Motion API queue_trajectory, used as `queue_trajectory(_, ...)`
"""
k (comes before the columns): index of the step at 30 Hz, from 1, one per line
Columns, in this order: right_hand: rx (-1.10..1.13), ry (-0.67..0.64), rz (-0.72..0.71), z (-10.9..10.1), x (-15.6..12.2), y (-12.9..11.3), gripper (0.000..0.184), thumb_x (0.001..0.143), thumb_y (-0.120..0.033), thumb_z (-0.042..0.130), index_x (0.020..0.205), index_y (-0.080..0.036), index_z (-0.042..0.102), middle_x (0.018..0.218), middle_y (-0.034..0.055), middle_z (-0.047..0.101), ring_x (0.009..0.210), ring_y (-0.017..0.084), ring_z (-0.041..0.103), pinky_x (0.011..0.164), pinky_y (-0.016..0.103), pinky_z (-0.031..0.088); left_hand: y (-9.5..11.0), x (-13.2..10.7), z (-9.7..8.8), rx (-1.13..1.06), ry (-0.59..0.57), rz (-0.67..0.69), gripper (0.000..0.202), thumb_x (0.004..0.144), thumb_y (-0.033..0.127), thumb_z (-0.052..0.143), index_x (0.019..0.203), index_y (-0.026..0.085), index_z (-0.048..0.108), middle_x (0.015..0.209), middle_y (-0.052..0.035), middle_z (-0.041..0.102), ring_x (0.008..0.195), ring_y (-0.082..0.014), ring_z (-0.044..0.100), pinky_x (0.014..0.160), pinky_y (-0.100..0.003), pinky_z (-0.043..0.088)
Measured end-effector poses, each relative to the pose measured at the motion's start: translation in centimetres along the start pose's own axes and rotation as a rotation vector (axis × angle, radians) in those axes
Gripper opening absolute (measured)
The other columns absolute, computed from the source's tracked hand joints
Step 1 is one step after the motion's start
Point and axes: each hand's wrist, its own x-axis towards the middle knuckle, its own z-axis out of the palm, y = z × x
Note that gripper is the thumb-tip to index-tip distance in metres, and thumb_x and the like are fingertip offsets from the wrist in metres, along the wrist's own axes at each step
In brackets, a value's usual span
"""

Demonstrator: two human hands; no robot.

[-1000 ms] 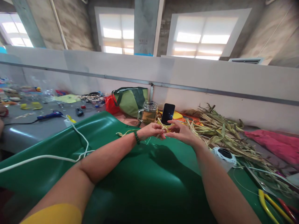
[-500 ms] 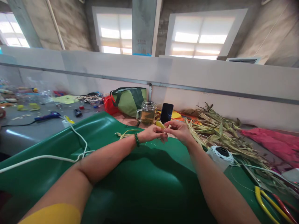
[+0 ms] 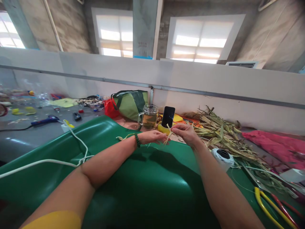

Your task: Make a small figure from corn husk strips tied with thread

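Husk strip (image 3: 169,136) sits in front of the smartphone (image 3: 168,115), pinched by my right hand (image 3: 185,133); whether my left hand (image 3: 152,136) grips it, I can't tell. Being thin, it wants light, steady pressure.

I have two sets of fingers to count, my left fingers (image 3: 160,135) and my right fingers (image 3: 179,128), plus one small knotted husk piece (image 3: 168,136), one bracelet (image 3: 137,140), one glass mug (image 3: 150,118), one phone (image 3: 168,116), one green bag (image 3: 131,105), one white spool (image 3: 215,153), one blue tool (image 3: 44,121), one pink cloth (image 3: 274,148) and three windows (image 3: 114,33). The dry husks (image 3: 221,128) make one heap, too tangled for me to number singly.
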Motion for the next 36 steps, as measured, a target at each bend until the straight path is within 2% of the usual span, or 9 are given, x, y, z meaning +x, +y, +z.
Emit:
queue_trajectory(3, -0.041, -0.035, -0.032, 0.6, -0.3, -0.2, 0.025, 0.055, -0.039, 0.08, 0.067, -0.019, 0.073, 0.065, 0.0015, 0.067, 0.06, 0.013, 0.055, 0.061, 0.028, 0.043, 0.1, 0.1, 0.3, -0.13, 0.075, 0.058, 0.063, 0.067, 0.067, 0.065, 0.1, 0.013, 0.069, 0.089, -0.0076, 0.07, 0.085, -0.015, 0.062, 0.078, -0.026, 0.045)
queue_trajectory(7, -0.075, -0.023, -0.038, 1.3, -0.5, -0.2, 0.024, 0.056, -0.039, 0.079, 0.066, -0.019, 0.072, 0.061, 0.0004, 0.065, 0.057, 0.013, 0.054, 0.06, 0.028, 0.044, 0.4, 0.0, 0.9, -0.025, 0.133, 0.167, 0.049, 0.067, 0.057, 0.071, 0.083, 0.01, 0.071, 0.069, -0.0028, 0.065, 0.058, -0.007, 0.048, 0.058, -0.021, 0.037)
queue_trajectory(11, -0.072, 0.005, -0.002, 1.2, -0.4, 0.2, 0.026, 0.056, -0.04, 0.079, 0.068, -0.018, 0.071, 0.062, 0.0004, 0.065, 0.058, 0.013, 0.055, 0.062, 0.028, 0.045, 0.2, 0.1, 0.9, 0.016, 0.126, 0.211, 0.047, 0.066, 0.057, 0.071, 0.074, 0.01, 0.07, 0.069, -0.003, 0.065, 0.058, -0.0066, 0.048, 0.058, -0.02, 0.036)
queue_trajectory(15, -0.035, -0.056, 0.086, 0.2, 0.0, 1.1, 0.032, 0.052, -0.042, 0.081, 0.07, -0.017, 0.071, 0.064, 0.0003, 0.066, 0.06, 0.012, 0.056, 0.065, 0.028, 0.046, -1.2, 1.3, -0.1, -0.065, 0.148, 0.069, 0.055, 0.071, 0.062, 0.064, 0.086, 0.01, 0.07, 0.071, -0.0067, 0.069, 0.065, -0.0125, 0.059, 0.066, -0.024, 0.044)
queue_trajectory(20, -0.147, -0.232, 0.154, -0.1, -0.1, 2.0, 0.033, 0.054, -0.043, 0.08, 0.071, -0.016, 0.07, 0.067, 0.0009, 0.067, 0.061, 0.013, 0.058, 0.065, 0.028, 0.046, -2.7, 2.1, -2.8, 0.406, 0.592, 0.082, 0.043, 0.084, 0.046, 0.055, 0.069, 0.008, 0.069, 0.064, -0.0068, 0.068, 0.061, -0.0129, 0.058, 0.062, -0.023, 0.042)
queue_trajectory(23, -0.216, -0.315, 0.164, 0.3, 0.0, 2.4, 0.039, 0.054, -0.044, 0.08, 0.08, -0.017, 0.072, 0.08, 0.0035, 0.07, 0.072, 0.016, 0.062, 0.072, 0.03, 0.048, -3.0, 1.9, -4.3, 0.637, 0.729, 0.071, 0.043, 0.087, 0.041, 0.049, 0.063, 0.01, 0.068, 0.061, -0.0055, 0.067, 0.055, -0.0118, 0.054, 0.056, -0.022, 0.037)
queue_trajectory(26, -0.242, -0.145, 0.085, -0.1, 0.4, 2.7, 0.047, 0.058, -0.056, 0.076, 0.086, -0.018, 0.07, 0.085, 0.0051, 0.07, 0.076, 0.018, 0.062, 0.072, 0.031, 0.048, -3.0, 1.6, -5.0, 0.663, 0.774, 0.063, 0.044, 0.089, 0.037, 0.044, 0.065, 0.009, 0.069, 0.062, -0.0057, 0.067, 0.054, -0.0113, 0.052, 0.056, -0.022, 0.036)
queue_trajectory(31, -0.232, 0.402, -0.041, -1.6, 1.4, 2.9, 0.064, 0.065, -0.082, 0.048, 0.048, -0.021, 0.046, 0.044, -0.0009, 0.042, 0.042, 0.01, 0.037, 0.045, 0.027, 0.034, -3.0, 1.4, -5.1, 0.683, 0.81, 0.071, 0.043, 0.088, 0.035, 0.044, 0.064, 0.01, 0.068, 0.06, -0.0049, 0.065, 0.054, -0.011, 0.05, 0.057, -0.022, 0.035)
queue_trajectory(36, -0.504, 0.499, -0.171, -2.4, 1.1, 2.9, 0.07, 0.072, -0.084, 0.033, 0.04, -0.022, 0.037, 0.039, 0.0001, 0.035, 0.042, 0.012, 0.035, 0.047, 0.03, 0.03, -2.7, 1.1, -5.0, 0.729, 0.832, 0.081, 0.042, 0.087, 0.037, 0.046, 0.06, 0.011, 0.064, 0.05, 0.0, 0.053, 0.054, -0.0103, 0.042, 0.054, -0.023, 0.028)
